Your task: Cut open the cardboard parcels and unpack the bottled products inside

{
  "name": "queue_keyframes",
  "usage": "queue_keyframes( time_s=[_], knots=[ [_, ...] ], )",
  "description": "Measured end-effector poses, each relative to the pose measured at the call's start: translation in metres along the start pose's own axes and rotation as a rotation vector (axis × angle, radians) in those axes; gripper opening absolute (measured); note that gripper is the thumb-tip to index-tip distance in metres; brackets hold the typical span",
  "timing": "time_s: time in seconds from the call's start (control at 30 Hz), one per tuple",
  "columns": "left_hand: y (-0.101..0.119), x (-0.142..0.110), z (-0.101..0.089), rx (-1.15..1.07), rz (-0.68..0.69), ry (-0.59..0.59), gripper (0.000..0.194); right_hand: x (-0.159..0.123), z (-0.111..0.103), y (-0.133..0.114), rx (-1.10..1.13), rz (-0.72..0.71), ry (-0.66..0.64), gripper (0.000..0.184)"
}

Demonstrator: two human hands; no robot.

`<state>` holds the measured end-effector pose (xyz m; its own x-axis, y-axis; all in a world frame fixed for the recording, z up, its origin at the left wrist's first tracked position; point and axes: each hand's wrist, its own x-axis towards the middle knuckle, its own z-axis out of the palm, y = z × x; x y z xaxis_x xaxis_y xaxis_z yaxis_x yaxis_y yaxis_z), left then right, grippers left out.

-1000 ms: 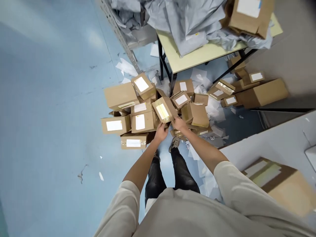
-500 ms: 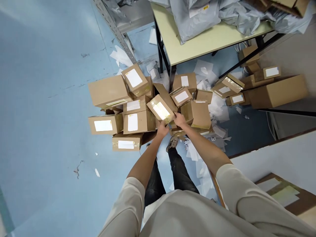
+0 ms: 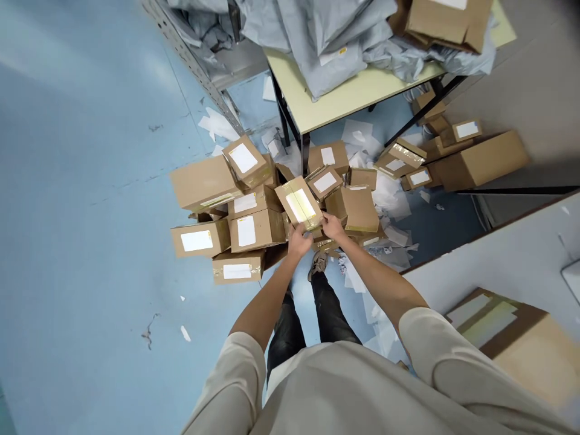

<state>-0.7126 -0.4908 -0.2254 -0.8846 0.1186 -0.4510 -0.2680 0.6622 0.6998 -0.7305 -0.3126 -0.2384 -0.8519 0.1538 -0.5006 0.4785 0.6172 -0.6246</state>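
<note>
Between my two hands is a brown cardboard box (image 3: 285,192) with a white label and shiny clear tape on its top. My left hand (image 3: 299,240) grips its near edge, the fingers curled at the lower side. On the right, my right hand (image 3: 333,226) is closed on the box's near right corner. The box is held tilted over a pile of other cardboard boxes. Right behind it lies a smaller labelled box (image 3: 324,182), and to its left sits another labelled box (image 3: 263,229). The underside of the held box is hidden.
A pale yellow table (image 3: 330,112) bears grey plastic mailers (image 3: 335,72). A metal shelf post (image 3: 194,66) stands left of it. Paper scraps (image 3: 394,205) litter the blue floor (image 3: 90,272). More boxes (image 3: 484,160) lie under the table's right side, and a large box (image 3: 534,350) rests at lower right.
The held box has come up slightly and its top faces me more. Both hands still hold it. The view has shifted, showing more of the table top and the lower-right box.
</note>
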Motion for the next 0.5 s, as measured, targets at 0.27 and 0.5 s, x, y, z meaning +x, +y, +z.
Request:
queue_keyframes(
  time_s=[0.27,0.5],
  knots=[
    [0.076,-0.078,-0.063,0.127,0.323,-0.014,0.047,-0.119,-0.061,-0.053,0.091,-0.015,0.286,0.041],
    [0.157,-0.166,-0.091,0.204,0.642,-0.077,0.049,-0.265,-0.115,-0.072,0.156,0.097,0.617,0.045]
  ],
)
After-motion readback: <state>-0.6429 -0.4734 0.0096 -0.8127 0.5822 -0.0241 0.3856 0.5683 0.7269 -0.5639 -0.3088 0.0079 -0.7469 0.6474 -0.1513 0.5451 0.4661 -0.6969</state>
